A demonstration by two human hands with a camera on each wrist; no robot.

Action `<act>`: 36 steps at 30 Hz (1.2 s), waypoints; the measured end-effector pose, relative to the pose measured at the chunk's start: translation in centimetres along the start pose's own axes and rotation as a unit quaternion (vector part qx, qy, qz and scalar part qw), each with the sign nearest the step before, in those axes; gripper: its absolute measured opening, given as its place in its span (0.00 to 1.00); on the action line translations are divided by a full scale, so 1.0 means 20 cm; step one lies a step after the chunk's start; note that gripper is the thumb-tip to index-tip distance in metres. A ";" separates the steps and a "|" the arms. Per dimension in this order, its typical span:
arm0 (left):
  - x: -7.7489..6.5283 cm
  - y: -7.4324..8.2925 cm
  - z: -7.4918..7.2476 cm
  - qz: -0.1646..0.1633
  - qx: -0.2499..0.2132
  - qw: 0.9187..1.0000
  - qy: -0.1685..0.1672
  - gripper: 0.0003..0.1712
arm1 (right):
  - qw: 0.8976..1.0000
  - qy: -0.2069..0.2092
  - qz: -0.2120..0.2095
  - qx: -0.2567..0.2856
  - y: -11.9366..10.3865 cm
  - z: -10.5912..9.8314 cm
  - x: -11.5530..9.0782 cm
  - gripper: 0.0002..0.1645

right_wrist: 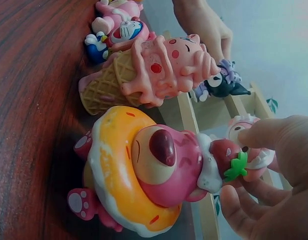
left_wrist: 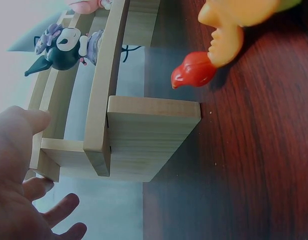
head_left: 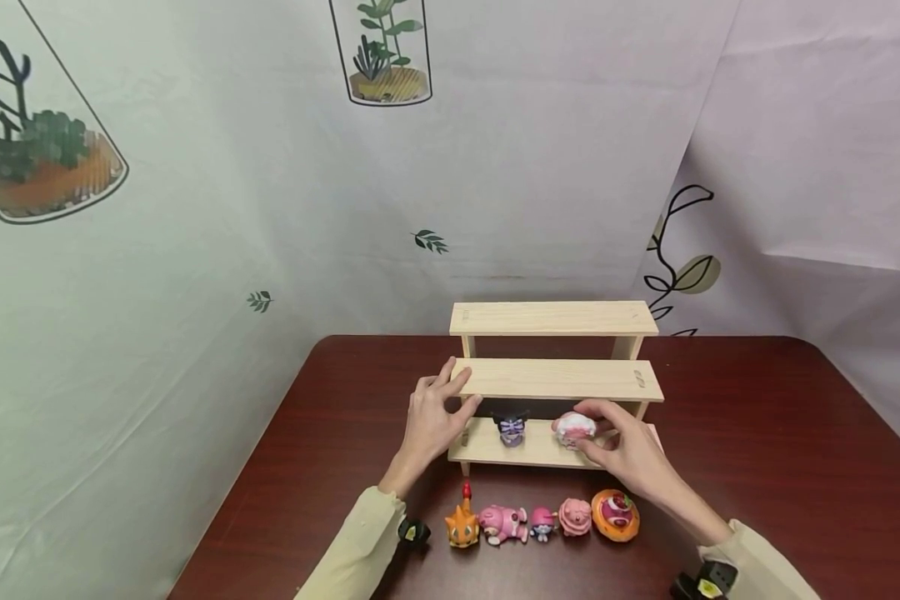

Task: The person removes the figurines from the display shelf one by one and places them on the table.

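Note:
A three-tier wooden display shelf point(head_left: 555, 379) stands on the table. My left hand point(head_left: 429, 417) rests against the left end of its middle tier, fingers extended; in the left wrist view the thumb lies along the wood. On the lowest tier, my right hand point(head_left: 630, 446) pinches a pink-and-white figurine point(head_left: 574, 429) between thumb and fingers. To its left, on the same tier, stands a black-hooded figurine point(head_left: 512, 429) with a purple bow. In the right wrist view, the pink bear figurine in a doughnut point(right_wrist: 164, 155) partly hides the pinched figurine.
In front of the shelf, a row of figurines lines the table point(head_left: 315, 450): an orange one with a red-tipped tail point(head_left: 462, 527), a pink-and-white one point(head_left: 503, 523), a small pink-hooded one point(head_left: 542, 523), an ice-cream cone figurine point(head_left: 574, 517) and the doughnut bear. A printed cloth point(head_left: 532, 183) hangs behind.

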State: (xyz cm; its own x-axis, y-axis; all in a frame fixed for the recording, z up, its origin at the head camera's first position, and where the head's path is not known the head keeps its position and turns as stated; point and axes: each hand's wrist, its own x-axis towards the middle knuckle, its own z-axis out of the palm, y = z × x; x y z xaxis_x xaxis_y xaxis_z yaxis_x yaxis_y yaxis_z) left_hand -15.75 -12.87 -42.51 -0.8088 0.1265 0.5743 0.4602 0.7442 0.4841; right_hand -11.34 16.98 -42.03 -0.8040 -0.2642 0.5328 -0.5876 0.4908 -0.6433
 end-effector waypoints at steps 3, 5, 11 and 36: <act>0.00 0.00 0.00 -0.001 0.000 1.000 -0.001 0.28 | 1.000 -0.008 0.001 0.009 0.00 0.00 0.01 0.28; 0.00 0.00 0.00 -0.002 0.000 1.000 -0.002 0.28 | 1.000 -0.012 0.002 0.013 0.01 0.00 0.01 0.28; 0.00 0.00 0.00 -0.002 0.000 1.000 -0.002 0.28 | 1.000 -0.018 0.004 0.017 0.01 0.00 0.02 0.27; 0.00 0.01 -0.01 0.002 0.003 1.000 0.004 0.27 | 1.000 -0.012 0.010 0.008 -0.01 -0.01 0.00 0.24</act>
State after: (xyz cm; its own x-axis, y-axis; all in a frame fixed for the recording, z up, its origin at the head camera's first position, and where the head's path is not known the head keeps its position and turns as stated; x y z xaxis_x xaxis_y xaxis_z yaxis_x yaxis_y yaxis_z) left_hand -15.65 -12.85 -42.37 -0.8039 0.1249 0.5815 0.4616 0.7475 0.4776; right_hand -11.22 17.13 -41.84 -0.8180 -0.2747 0.5053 -0.5718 0.4837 -0.6626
